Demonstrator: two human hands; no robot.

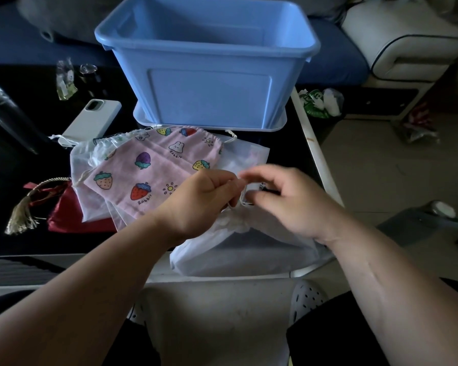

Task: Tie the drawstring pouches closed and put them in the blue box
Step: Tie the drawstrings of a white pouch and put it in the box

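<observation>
A white translucent drawstring pouch [246,249] lies at the table's near edge, its neck gathered just below my hands. My left hand [204,199] pinches its white cord [242,199], fingers curled. My right hand [283,199] pinches the cord from the other side, close to the left fingertips. Behind them lies a pink pouch [154,175] printed with strawberries and rabbits, on top of other white pouches [90,159]. A red pouch [64,215] with a gold tassel sits at the left. The blue box [209,75] stands open and empty at the back, on its lid.
A white phone [95,120] lies left of the box, beside small bottles [65,80]. The table's right edge [317,159] runs close to my right hand. A bin with green and white rubbish [320,101] stands beyond it. My knees and white clogs are below the table.
</observation>
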